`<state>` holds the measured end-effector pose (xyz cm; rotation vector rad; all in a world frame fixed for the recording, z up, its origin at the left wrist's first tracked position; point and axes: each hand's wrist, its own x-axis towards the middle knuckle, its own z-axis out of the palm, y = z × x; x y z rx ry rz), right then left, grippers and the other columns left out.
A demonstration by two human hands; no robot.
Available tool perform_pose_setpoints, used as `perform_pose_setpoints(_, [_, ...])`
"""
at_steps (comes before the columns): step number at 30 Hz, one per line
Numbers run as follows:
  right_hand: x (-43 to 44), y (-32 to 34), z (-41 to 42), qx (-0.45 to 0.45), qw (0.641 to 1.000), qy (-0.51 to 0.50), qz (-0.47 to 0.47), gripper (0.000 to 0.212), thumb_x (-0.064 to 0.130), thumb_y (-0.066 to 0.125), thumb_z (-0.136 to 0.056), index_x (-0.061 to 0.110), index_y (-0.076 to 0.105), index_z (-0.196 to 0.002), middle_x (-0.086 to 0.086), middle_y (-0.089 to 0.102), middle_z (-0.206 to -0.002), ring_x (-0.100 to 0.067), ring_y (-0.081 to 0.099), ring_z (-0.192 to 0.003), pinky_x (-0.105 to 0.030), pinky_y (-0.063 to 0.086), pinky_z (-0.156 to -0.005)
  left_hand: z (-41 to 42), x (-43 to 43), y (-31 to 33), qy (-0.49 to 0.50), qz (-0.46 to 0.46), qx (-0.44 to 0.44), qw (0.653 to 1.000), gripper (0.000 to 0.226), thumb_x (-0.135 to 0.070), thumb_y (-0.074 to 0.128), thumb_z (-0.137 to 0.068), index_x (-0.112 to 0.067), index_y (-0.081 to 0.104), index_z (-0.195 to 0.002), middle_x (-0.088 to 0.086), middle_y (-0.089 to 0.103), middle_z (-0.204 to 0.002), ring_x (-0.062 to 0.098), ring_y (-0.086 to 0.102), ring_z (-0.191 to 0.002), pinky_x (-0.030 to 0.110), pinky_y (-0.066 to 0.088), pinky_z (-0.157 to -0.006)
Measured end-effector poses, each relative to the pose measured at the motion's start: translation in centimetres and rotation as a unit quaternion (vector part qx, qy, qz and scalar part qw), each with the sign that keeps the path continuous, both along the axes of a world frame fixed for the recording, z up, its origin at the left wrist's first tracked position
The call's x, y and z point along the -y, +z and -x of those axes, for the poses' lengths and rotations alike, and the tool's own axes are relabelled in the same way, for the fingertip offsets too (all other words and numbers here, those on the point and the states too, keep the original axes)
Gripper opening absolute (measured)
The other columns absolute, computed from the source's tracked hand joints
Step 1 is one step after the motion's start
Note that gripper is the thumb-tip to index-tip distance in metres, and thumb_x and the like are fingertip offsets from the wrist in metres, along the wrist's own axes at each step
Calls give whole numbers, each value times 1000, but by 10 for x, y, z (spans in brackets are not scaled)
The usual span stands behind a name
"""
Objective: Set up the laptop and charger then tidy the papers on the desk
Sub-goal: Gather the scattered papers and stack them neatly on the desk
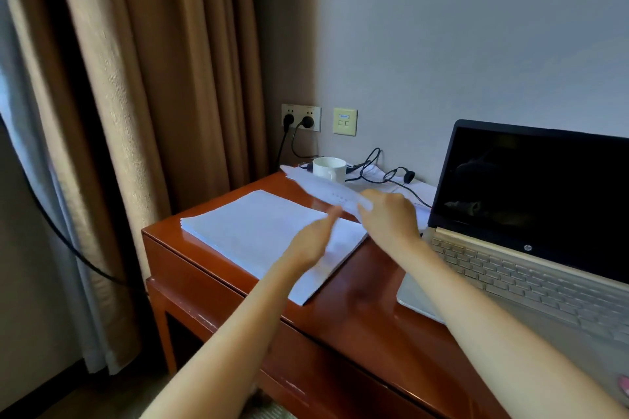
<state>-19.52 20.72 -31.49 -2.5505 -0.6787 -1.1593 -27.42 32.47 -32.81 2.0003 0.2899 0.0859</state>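
**Worktop Holdings: Paper-Tidying Step in Hand**

1. Worktop (357, 309). Red-brown wood, glossy, set into the corner of a room.

2. Laptop (531, 248). Stood at the right end of the worktop, lid open, screen dark. This part of the set-up was judged done.

3. Paper stack (258, 231). White sheets lay squared near the left edge, with one corner reaching toward the front edge.

4. Loose sheet (320, 189). Was raised clear of the worktop and slanted from the far left corner toward the middle, above the stack's far side. Blurred.

5. Further sheets (374, 185). Lay along the far edge, under the cable and beside the laptop.

6. Hands. The right hand (389, 214) pinched the near end of the loose sheet. The left hand (311, 241) hovered over the stack with fingers stretched toward the sheet, gripping nothing visible. The two were close but not touching.

7. Mug (329, 168). White, at the far left corner, behind the raised sheet.

8. Charger cable (371, 167). Black, looped along the far edge, and appeared to run to the laptop's left side.

9. Wall socket (301, 117). Above the far left corner, with two plugs seated.

Step judged: gathering stray papers onto the stack. The next move called for laying the sheet square on top, then freeing the far sheets without dragging the cable or mug.
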Motion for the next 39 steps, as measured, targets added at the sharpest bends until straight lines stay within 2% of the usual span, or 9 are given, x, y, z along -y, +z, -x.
perform_pose_setpoints(2, [-12, -9, 11, -6, 999, 47, 9, 8, 10, 57, -64, 12, 59, -56, -7, 53, -44, -28, 50, -37, -21, 16, -42, 1, -11, 9, 45, 234, 3, 971, 67, -64, 30, -91, -18, 37, -139, 13, 52, -133, 28, 59, -106, 38, 44, -86])
perform_pose_setpoints(4, [-21, -17, 21, -10, 992, 119, 32, 13, 16, 54, -66, 14, 61, -56, -7, 55, -44, -27, 51, -37, -20, 20, -45, 2, -22, 12, 59, 293, 10, 954, 51, -54, 42, -92, -15, 47, -125, 13, 59, -118, 24, 63, -88, 38, 50, -77])
perform_pose_setpoints(6, [-28, -23, 31, -45, 979, 183, 81, 13, 14, 57, -74, 16, 70, -75, -8, 65, -62, -29, 60, -56, -24, 29, -49, 1, -30, 10, 86, 263, 12, 961, 12, -17, 49, -95, -8, 54, -101, 12, 61, -96, 21, 63, -76, 32, 54, -67])
perform_pose_setpoints(9, [-27, -22, 43, -341, 901, 263, 55, 27, 36, 64, -84, 31, 68, -109, 7, 70, -106, -13, 61, -101, -28, 48, -84, 2, -39, 1, 130, 177, -10, 975, 21, 6, 38, -91, -7, 51, -101, 9, 57, -81, 19, 59, -69, 24, 54, -50])
perform_pose_setpoints(13, [-21, -26, 43, -533, 757, 363, -104, 61, 49, 67, -73, 25, 57, -128, 15, 55, -126, -4, 47, -124, -22, 36, -104, 3, -52, -3, 149, 80, -1, 986, 14, -4, 43, -94, -10, 50, -104, 6, 56, -97, 19, 54, -89, 29, 50, -83])
perform_pose_setpoints(21, [12, -29, 3, -442, 851, 121, -256, 40, 25, 53, -93, 17, 50, -131, -5, 48, -137, -22, 46, -125, -25, 34, -87, 5, -100, 23, 264, 35, 91, 960, 23, 6, 37, -87, -6, 57, -89, 7, 51, -69, 24, 51, -69, 22, 42, -61])
perform_pose_setpoints(26, [23, -32, -9, -455, 814, 71, -354, 48, 27, 57, -90, 1, 48, -130, -4, 54, -120, -29, 52, -118, -35, 40, -97, 18, -128, 18, 244, 94, 100, 960, 20, 2, 52, -79, -8, 48, -62, 8, 43, -59, 20, 41, -52, 23, 33, -51])
perform_pose_setpoints(31, [23, -24, -4, -473, 702, 200, -494, 26, 6, 58, -90, -2, 60, -115, -16, 64, -108, -29, 62, -88, -38, 49, -84, 21, -136, 2, 229, 168, 147, 948, 24, 6, 57, -83, -10, 53, -66, 4, 55, -56, 24, 51, -62, 23, 44, -54])
perform_pose_setpoints(39, [20, -11, 2, -354, 712, 265, -545, 19, 4, 54, -92, 13, 61, -108, 5, 65, -92, -11, 63, -84, -26, 52, -78, 16, -130, 29, 198, 122, 247, 941, 15, -15, 68, -85, -11, 61, -98, -1, 63, -80, 12, 60, -67, 16, 48, -53])
